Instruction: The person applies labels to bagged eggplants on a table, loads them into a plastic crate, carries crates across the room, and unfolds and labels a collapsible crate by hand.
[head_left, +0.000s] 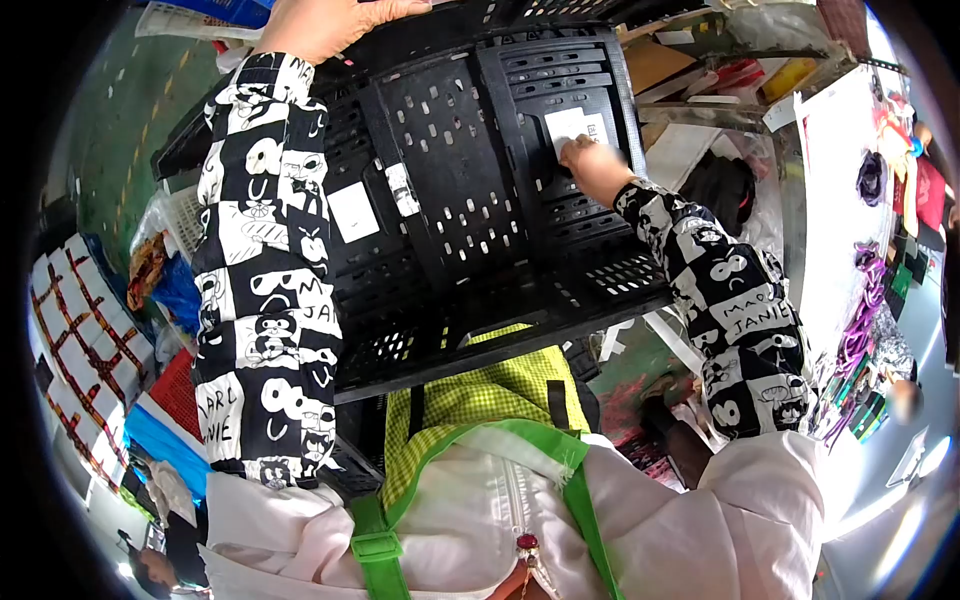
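A black plastic crate (455, 165) with slotted panels is tilted in front of me. My left hand (325, 25) is at its upper left edge, with one digit stretched to the right; the top frame edge cuts off the rest of the fingers. Inside the crate on the right, my right hand (597, 172) has its fingers closed at the lower edge of a white paper card (565, 124). Beside that card is a printed label (597, 128). Another white card (354, 211) lies on the left panel, near a small whitish label (402, 189).
Shelving with cardboard (655, 65) and packets stands at the upper right. White goods with dark red bands (85, 330) lie at the far left, near a red basket (178, 395). A yellow-green checked apron (480, 385) hangs below the crate's near edge. Other people appear at the right.
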